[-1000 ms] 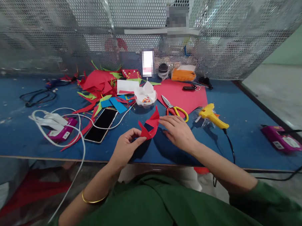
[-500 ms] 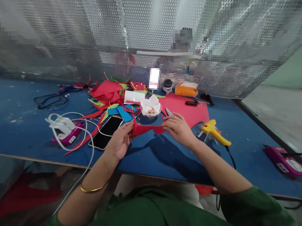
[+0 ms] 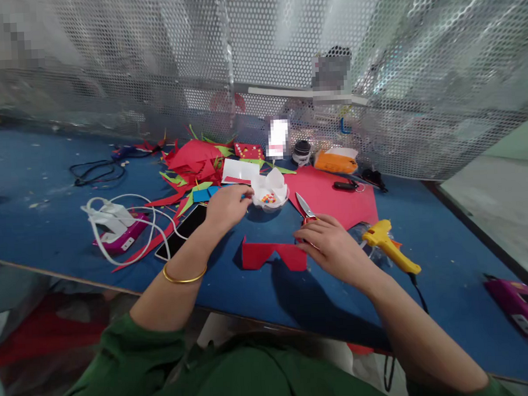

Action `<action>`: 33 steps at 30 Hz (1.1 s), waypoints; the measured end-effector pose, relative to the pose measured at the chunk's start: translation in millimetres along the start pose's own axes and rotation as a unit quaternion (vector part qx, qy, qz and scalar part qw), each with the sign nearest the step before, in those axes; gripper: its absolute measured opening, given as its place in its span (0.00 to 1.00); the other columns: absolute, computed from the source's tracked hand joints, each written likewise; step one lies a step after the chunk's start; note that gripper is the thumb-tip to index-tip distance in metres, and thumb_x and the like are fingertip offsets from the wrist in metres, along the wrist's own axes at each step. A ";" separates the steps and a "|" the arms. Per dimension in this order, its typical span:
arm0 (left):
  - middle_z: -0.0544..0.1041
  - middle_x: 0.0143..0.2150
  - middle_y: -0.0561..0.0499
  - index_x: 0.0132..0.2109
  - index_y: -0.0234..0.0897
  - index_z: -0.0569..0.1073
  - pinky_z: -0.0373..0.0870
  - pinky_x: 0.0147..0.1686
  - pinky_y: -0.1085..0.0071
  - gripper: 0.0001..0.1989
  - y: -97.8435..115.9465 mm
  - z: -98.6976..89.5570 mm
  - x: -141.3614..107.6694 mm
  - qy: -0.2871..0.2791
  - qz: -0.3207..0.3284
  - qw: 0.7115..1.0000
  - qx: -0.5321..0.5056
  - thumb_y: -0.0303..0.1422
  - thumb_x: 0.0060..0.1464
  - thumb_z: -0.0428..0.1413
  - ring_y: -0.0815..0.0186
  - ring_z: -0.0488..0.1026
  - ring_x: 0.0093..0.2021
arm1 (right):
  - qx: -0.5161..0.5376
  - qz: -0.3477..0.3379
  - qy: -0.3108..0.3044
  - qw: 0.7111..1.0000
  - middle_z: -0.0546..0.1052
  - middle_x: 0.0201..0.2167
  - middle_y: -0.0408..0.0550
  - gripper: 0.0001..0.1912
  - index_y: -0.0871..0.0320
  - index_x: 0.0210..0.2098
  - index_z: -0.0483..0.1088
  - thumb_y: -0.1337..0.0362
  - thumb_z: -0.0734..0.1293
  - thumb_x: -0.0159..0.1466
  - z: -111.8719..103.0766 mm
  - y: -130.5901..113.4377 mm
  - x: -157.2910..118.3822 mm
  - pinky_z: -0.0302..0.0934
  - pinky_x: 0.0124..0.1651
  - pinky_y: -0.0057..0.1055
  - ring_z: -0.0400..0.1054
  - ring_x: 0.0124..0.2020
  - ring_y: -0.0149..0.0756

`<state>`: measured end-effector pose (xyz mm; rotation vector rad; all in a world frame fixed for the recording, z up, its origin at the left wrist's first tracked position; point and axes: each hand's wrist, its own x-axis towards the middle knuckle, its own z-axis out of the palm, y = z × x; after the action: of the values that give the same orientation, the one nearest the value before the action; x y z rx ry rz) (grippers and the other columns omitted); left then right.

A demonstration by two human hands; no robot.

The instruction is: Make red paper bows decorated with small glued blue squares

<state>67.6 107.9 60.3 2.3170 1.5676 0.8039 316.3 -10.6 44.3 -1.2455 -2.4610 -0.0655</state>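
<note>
A red paper cutout shaped like an eye mask, notched at its lower middle, rests on the blue table in front of me. My left hand reaches over the phone and blue strips to the left side of a white bowl. Its fingers are curved and a little apart, with nothing visible in them. Lined with white paper, the bowl has small coloured pieces inside. My right hand is closed over the red handles of the scissors, whose blades point away from me. Its fingertips are close to the cutout's right end.
A red sheet is under the keys. At right are a yellow glue gun and a purple power strip. To the left: a phone, white cables with plugs, paper scraps. A mesh screen stands behind.
My left hand has let go of the red paper cutout and moved forward to the bowl. The cutout now lies on the table. My right hand has shifted slightly toward me, over the scissor handles.
</note>
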 end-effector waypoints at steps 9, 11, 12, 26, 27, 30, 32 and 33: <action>0.81 0.41 0.32 0.37 0.31 0.82 0.68 0.42 0.55 0.13 -44.4 -22.7 26.6 -0.035 -0.193 0.948 0.251 0.35 0.57 0.55 0.41 0.77 0.47 | -0.106 0.081 0.154 0.979 0.81 0.38 0.54 0.12 0.61 0.44 0.74 0.64 0.61 0.70 11.0 11.1 -13.2 0.64 0.43 0.42 0.74 0.38 0.47; 0.81 0.39 0.28 0.36 0.29 0.81 0.67 0.44 0.52 0.17 -49.4 -11.9 27.2 -0.042 -0.196 0.946 0.256 0.41 0.55 0.58 0.38 0.77 0.46 | -0.153 0.087 0.138 0.975 0.81 0.36 0.56 0.12 0.62 0.43 0.74 0.65 0.60 0.70 16.2 13.8 -14.6 0.64 0.40 0.41 0.74 0.35 0.47; 0.80 0.40 0.27 0.36 0.28 0.81 0.67 0.45 0.50 0.20 -51.6 -6.0 27.1 -0.041 -0.195 0.946 0.257 0.45 0.54 0.59 0.37 0.76 0.47 | -0.174 0.091 0.125 0.973 0.80 0.35 0.56 0.13 0.63 0.43 0.74 0.65 0.59 0.70 18.4 15.5 -15.5 0.63 0.38 0.41 0.74 0.34 0.47; 0.78 0.49 0.26 0.46 0.25 0.78 0.63 0.53 0.46 0.30 -70.5 6.1 25.4 -0.051 -0.248 0.937 0.241 0.50 0.46 0.65 0.36 0.73 0.52 | -0.175 0.388 -0.194 0.884 0.78 0.39 0.69 0.13 0.71 0.44 0.71 0.68 0.60 0.68 26.9 13.5 11.0 0.67 0.36 0.39 0.78 0.40 0.55; 0.78 0.50 0.26 0.47 0.25 0.78 0.62 0.53 0.46 0.29 -68.9 5.7 26.1 -0.062 -0.254 0.935 0.239 0.48 0.47 0.65 0.36 0.73 0.53 | -0.171 0.392 -0.192 0.883 0.78 0.40 0.69 0.13 0.71 0.45 0.71 0.69 0.59 0.67 27.7 14.7 13.6 0.67 0.37 0.39 0.77 0.42 0.55; 0.78 0.51 0.28 0.50 0.26 0.77 0.62 0.54 0.49 0.27 -65.0 3.8 26.3 -0.085 -0.261 0.934 0.230 0.45 0.50 0.63 0.38 0.73 0.53 | -0.151 0.406 -0.185 0.882 0.77 0.43 0.70 0.13 0.71 0.47 0.70 0.72 0.59 0.66 31.0 17.7 19.5 0.67 0.41 0.39 0.77 0.44 0.55; 0.78 0.52 0.30 0.52 0.29 0.77 0.61 0.54 0.50 0.27 -63.2 2.3 25.5 -0.091 -0.264 0.933 0.227 0.45 0.51 0.62 0.38 0.72 0.55 | -0.134 0.420 -0.174 0.881 0.77 0.44 0.71 0.14 0.71 0.47 0.70 0.74 0.60 0.64 33.2 18.4 22.5 0.67 0.42 0.41 0.76 0.45 0.56; 0.78 0.53 0.31 0.53 0.31 0.76 0.61 0.54 0.50 0.27 -62.4 1.5 25.0 -0.091 -0.265 0.933 0.227 0.46 0.52 0.61 0.38 0.72 0.55 | -0.124 0.428 -0.165 0.880 0.77 0.43 0.72 0.15 0.72 0.48 0.69 0.74 0.60 0.63 34.0 18.6 23.9 0.66 0.43 0.42 0.76 0.45 0.57</action>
<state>26.5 155.9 37.1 1.9711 2.3153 0.0979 307.5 26.1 18.9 -2.5253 -1.9421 0.0808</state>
